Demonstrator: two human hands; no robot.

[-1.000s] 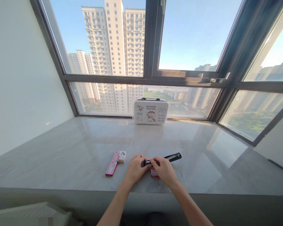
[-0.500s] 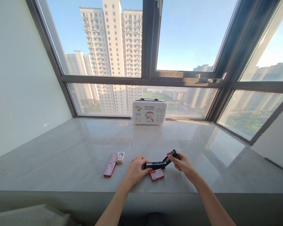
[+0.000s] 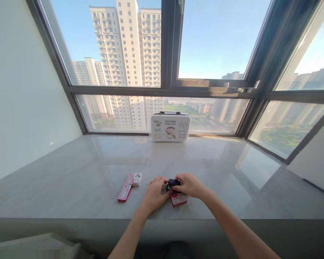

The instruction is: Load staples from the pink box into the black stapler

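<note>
A black stapler (image 3: 172, 184) lies folded shut on the grey stone sill (image 3: 70, 172), between both hands. My left hand (image 3: 154, 193) rests against its left end with curled fingers. My right hand (image 3: 190, 185) lies over its top, fingers bent down onto it. A small red staple box (image 3: 178, 199) lies just under the hands, toward me.
Left of the hands lie a flat red box (image 3: 124, 192) and a small pink-and-white box (image 3: 134, 179). A white cartoon-printed case (image 3: 170, 128) stands upright at the window. The sill's front edge runs just below my wrists.
The stapler lay swung open with its arm out to the right; my right hand took the arm's end and folded it down. Now the stapler is closed under both hands.
</note>
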